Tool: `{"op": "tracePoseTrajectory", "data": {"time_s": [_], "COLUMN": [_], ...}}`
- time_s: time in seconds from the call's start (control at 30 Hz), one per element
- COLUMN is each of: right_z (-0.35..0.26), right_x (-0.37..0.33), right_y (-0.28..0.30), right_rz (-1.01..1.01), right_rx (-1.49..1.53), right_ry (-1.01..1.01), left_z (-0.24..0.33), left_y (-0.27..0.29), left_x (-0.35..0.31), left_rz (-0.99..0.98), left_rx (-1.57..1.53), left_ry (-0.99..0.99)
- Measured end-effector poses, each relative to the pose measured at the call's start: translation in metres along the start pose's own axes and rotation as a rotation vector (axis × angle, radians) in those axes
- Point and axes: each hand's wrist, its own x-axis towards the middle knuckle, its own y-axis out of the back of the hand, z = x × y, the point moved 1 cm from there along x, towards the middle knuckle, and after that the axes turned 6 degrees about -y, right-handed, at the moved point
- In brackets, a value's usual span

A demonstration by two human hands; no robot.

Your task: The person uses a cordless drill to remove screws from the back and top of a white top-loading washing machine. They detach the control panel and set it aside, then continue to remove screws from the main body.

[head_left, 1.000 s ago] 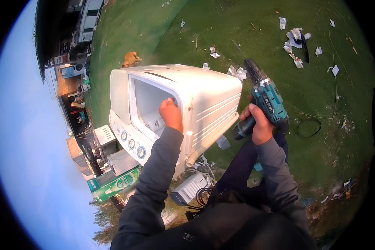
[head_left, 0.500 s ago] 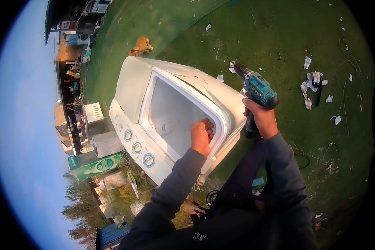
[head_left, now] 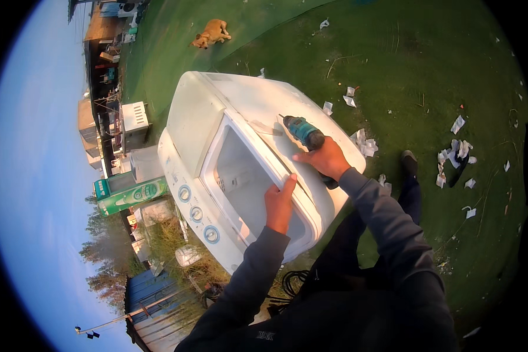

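Note:
A white twin-tub washing machine (head_left: 264, 97) stands tilted in the view, its tub opening (head_left: 234, 176) uncovered and three round knobs (head_left: 196, 213) along its control panel. My left hand (head_left: 280, 204) grips the edge of the opening nearest the machine's side wall, thumb on the rim and the other fingers largely hidden inside. In my right hand (head_left: 328, 159) is a teal and black cordless drill (head_left: 303, 130), held by its grip just over the side wall. The drill's tip points away from me, toward the far end; whether it touches the panel I cannot tell.
Scraps of white paper and foam (head_left: 452, 161) litter the green ground (head_left: 405, 70). A tan dog (head_left: 212, 33) lies beyond the machine. To the left stand a green chest-like box (head_left: 135, 193), other appliances and bushes. A black cable (head_left: 293, 281) lies coiled near my legs.
My right hand has brought the drill leftward from beside the machine to over its side wall. My left hand has moved from inside the opening onto its rim. The view has shifted too.

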Motion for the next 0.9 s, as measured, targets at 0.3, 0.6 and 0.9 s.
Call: {"op": "tracePoseTrajectory", "data": {"time_s": [0.3, 0.6, 0.9], "right_z": [-0.012, -0.001, -0.064], "right_x": [0.021, 0.031, 0.086], "right_y": [-0.017, -0.018, -0.012], "right_rz": [-0.152, -0.047, 0.199], "right_rx": [-0.140, 0.232, 1.079], "right_ry": [-0.089, -0.014, 0.171], "left_z": [0.008, 0.009, 0.014], "left_y": [-0.016, -0.021, -0.028], "left_x": [0.000, 0.009, 0.005], "left_rz": [0.258, 0.320, 0.316], "left_rx": [0.197, 0.216, 0.306], "left_ry": [-0.020, -0.048, -0.064]}}
